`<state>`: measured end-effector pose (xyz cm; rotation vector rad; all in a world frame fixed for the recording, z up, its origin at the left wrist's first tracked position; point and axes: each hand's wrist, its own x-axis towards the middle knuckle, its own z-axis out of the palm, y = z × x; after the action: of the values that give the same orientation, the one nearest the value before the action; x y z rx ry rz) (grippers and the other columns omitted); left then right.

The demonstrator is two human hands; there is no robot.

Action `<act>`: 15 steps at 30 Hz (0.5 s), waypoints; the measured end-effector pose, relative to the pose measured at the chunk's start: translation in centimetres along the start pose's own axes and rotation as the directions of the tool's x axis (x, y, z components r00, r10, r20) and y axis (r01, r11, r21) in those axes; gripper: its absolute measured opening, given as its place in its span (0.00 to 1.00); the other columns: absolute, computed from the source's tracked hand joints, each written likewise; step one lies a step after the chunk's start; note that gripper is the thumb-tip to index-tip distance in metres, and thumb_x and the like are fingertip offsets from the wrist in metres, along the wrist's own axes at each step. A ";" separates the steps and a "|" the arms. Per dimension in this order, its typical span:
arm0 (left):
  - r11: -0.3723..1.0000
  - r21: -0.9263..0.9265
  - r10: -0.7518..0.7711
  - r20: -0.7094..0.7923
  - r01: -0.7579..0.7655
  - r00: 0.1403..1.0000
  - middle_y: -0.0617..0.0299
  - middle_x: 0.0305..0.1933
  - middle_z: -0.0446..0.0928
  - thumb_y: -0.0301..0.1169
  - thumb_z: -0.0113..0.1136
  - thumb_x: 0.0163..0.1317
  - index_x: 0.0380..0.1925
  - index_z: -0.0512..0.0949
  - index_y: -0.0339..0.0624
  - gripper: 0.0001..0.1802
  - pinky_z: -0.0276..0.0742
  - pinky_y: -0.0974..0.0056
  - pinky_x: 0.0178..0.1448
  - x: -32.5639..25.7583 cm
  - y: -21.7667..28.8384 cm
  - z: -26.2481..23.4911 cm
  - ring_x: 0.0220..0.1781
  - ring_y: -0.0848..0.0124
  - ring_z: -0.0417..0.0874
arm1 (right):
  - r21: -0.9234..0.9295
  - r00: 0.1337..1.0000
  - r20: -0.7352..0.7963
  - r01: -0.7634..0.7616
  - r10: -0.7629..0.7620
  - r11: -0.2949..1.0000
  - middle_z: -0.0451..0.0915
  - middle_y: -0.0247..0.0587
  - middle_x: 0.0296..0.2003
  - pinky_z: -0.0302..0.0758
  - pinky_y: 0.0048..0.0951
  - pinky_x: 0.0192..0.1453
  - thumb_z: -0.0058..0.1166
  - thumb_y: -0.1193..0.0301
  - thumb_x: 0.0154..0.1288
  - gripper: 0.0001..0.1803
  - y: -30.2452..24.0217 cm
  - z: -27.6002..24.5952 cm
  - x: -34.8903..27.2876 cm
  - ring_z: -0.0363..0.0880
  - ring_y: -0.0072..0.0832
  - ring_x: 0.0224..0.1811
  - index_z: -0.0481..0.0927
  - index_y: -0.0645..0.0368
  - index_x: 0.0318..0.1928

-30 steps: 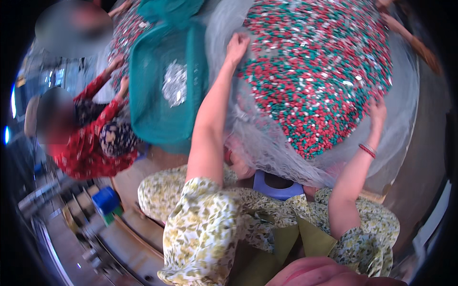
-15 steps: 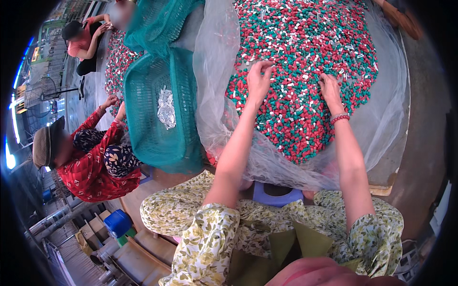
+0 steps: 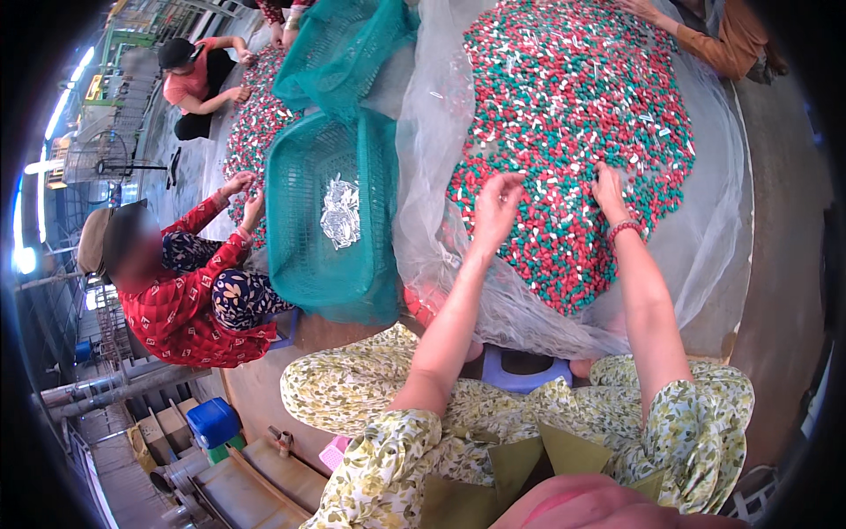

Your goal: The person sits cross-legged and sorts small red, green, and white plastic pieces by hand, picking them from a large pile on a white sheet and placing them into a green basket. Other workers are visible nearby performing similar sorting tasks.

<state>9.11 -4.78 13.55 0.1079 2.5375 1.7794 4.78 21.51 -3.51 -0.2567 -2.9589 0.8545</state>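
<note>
The pile (image 3: 564, 132) of small red, green and white pieces lies spread on a translucent sheet (image 3: 430, 167) in front of the person, and the step in hand looks like picking through it by hand. The left hand (image 3: 499, 210) is over the pile's lower left part, fingers loosely curled with the thumb near them; whether a piece is pinched there, I cannot tell. The right hand (image 3: 606, 189) reaches down at the pile's middle, fingers bent towards the pieces, their tips partly hidden, so its hold cannot be told either. A next pick would call for a narrow pinch, as the pieces lie crowded together. The sheet's gathered edge runs along the left and near sides, between the pile and a green basket (image 3: 377, 229) that holds a heap of white pieces (image 3: 341, 214); reaching the basket means crossing that edge. Bare sheet to the pile's right leaves the right hand room, while a co-worker's hand (image 3: 641, 11) is at the far edge.
</note>
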 end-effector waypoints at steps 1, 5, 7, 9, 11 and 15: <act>0.999 -0.051 -0.015 0.007 0.015 1.000 0.60 0.36 0.77 0.22 0.54 0.56 0.39 0.76 0.37 0.10 0.75 0.68 0.42 -0.2 -0.2 0.2 0.37 0.73 0.78 | 0.025 1.000 -0.018 -0.013 0.013 1.000 0.77 0.55 0.34 0.72 0.42 0.46 0.56 0.79 0.48 0.18 -0.5 0.2 0.2 0.76 0.49 0.42 0.70 0.61 0.43; 0.999 0.013 -0.032 0.064 0.032 0.997 0.59 0.37 0.78 0.23 0.54 0.56 0.40 0.75 0.36 0.11 0.75 0.68 0.43 -1.0 -1.6 0.4 0.39 0.72 0.79 | 0.250 0.986 0.086 -0.157 0.140 0.955 0.79 0.42 0.26 0.74 0.30 0.36 0.56 0.73 0.50 0.18 -3.1 -1.2 0.3 0.79 0.29 0.31 0.74 0.60 0.44; 0.997 -0.020 -0.079 0.042 0.080 0.996 0.59 0.36 0.78 0.23 0.54 0.56 0.41 0.74 0.36 0.11 0.75 0.68 0.42 -1.5 -2.5 0.0 0.37 0.72 0.79 | 0.444 0.969 0.235 -0.176 0.075 0.878 0.81 0.40 0.28 0.73 0.28 0.39 0.56 0.73 0.49 0.19 -6.6 -3.1 -0.6 0.79 0.27 0.32 0.76 0.59 0.45; 0.990 -0.038 -0.129 0.090 0.133 0.988 0.60 0.36 0.78 0.24 0.53 0.57 0.43 0.73 0.36 0.12 0.75 0.69 0.41 -1.2 -2.7 0.2 0.36 0.74 0.78 | 0.641 0.950 0.309 -0.244 0.046 0.728 0.81 0.36 0.30 0.73 0.24 0.39 0.59 0.74 0.50 0.22 -7.5 -3.2 -1.1 0.77 0.20 0.32 0.76 0.60 0.49; 0.987 -0.068 -0.138 0.125 0.147 0.982 0.62 0.37 0.76 0.24 0.52 0.59 0.45 0.73 0.36 0.14 0.73 0.72 0.39 -1.2 -3.9 0.9 0.36 0.77 0.75 | 0.760 0.952 0.307 -0.237 -0.013 0.605 0.82 0.36 0.32 0.72 0.23 0.40 0.60 0.75 0.50 0.23 -8.8 -3.4 -2.3 0.77 0.20 0.33 0.75 0.62 0.50; 0.971 -0.092 -0.206 0.162 0.223 0.965 0.61 0.35 0.76 0.27 0.56 0.59 0.50 0.70 0.36 0.18 0.73 0.73 0.33 -0.6 -1.5 2.3 0.34 0.79 0.75 | 0.853 0.925 0.381 -0.347 -0.011 0.389 0.81 0.35 0.32 0.73 0.20 0.41 0.59 0.76 0.53 0.21 -12.3 -6.0 -4.6 0.77 0.18 0.34 0.75 0.62 0.49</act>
<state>9.86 -3.15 11.36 -0.0336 2.2470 1.7497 8.13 13.61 8.15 -0.3647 -2.1376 2.5959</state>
